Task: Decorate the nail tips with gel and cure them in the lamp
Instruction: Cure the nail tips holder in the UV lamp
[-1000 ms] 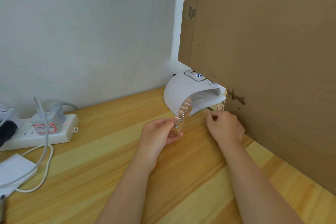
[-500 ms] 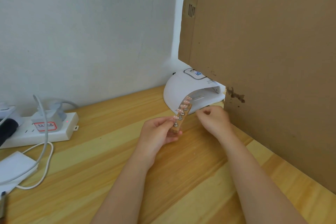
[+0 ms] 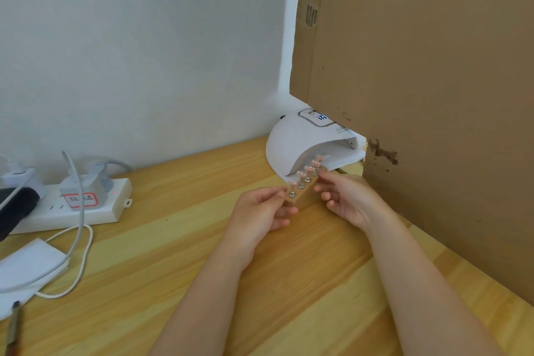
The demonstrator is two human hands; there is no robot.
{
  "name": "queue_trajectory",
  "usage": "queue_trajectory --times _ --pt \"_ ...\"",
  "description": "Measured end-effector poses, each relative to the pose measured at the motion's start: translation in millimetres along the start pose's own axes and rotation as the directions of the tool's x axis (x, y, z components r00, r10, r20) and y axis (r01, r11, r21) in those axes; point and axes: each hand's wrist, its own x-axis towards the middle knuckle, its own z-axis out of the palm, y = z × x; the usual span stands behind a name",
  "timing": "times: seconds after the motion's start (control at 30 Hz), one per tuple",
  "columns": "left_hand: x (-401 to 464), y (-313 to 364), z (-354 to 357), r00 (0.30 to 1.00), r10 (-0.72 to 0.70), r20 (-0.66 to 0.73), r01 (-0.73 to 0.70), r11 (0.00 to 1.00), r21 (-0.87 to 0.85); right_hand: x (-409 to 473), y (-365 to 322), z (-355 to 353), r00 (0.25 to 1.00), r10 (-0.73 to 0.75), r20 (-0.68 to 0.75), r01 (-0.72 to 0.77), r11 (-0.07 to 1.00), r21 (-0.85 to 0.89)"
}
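1. Left hand (image 3: 260, 211) grips the near end of the wooden holder block (image 3: 303, 196); thumb sits on the block's top-left edge, the other fingers curl under and round its near end.
2. Right hand (image 3: 346, 199) is at the block's right side. Fingertips (image 3: 319, 188) touch the far right edge; fingers are loosely bent. Can't tell whether it truly clamps the block or only steadies it.
3. Block is held above the wooden table (image 3: 173, 283), tilted, far end pointing at the lamp's opening.
4. Nail tips (image 3: 309, 168): a row of pink tips on small metal stands set into the block's top. Five visible; detail on the tips is too small to read.
5. Curing lamp (image 3: 300, 144): white dome standing on the table by the wall, opening facing the hands. Small display on top is lit; digits unreadable. The block's far end is just in front of the opening, not inside.
6. Cardboard sheet (image 3: 419, 95) stands upright at right, covering the lamp's right side.
7. Left of the table: white power strip (image 3: 86, 208) with plugs in it, a small red light on. White cable (image 3: 78, 225) loops down from it toward a white adapter (image 3: 26, 266).
8. Bottom-left corner: a thin tool (image 3: 13, 329), blurred, type unclear.
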Motion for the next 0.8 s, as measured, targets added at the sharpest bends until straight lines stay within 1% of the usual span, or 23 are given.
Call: queue_trajectory --times 0.1,0.23,0.33,0.43,0.57,0.67,0.8 --pt "2.7 0.4 3.0 1.000 -0.016 0.017 0.015 0.999 0.044 5.2 -0.7 0.5 1.000 -0.014 -0.013 0.014 1.000 -0.009" --pt "18.0 9.1 18.2 0.987 -0.156 0.032 0.154 0.987 0.049 12.0 1.0 -1.9 0.996 -0.030 -0.086 0.027 0.999 -0.034" --pt "28.6 13.2 30.2 0.981 -0.194 0.007 0.194 0.981 0.015 14.1 0.4 -5.7 0.996 -0.027 -0.087 0.024 0.999 -0.042" --pt "38.7 11.5 38.9 0.977 -0.206 -0.044 0.204 0.977 -0.057 14.2 1.1 -6.9 0.997 -0.038 -0.071 0.036 0.999 -0.016" --pt "50.3 12.1 48.4 0.969 -0.224 -0.103 0.206 0.965 -0.161 14.8 5.8 -6.0 0.992 -0.072 -0.101 0.067 0.997 -0.047" --pt "58.2 10.8 55.8 0.963 -0.237 -0.130 0.215 0.963 -0.163 16.8 7.9 -4.4 0.985 -0.115 -0.129 0.106 0.992 -0.068" --pt "67.4 9.8 62.7 0.957 -0.244 -0.155 0.226 0.966 -0.124 22.0 11.3 -6.1 0.956 -0.234 -0.178 0.204 0.964 -0.169"
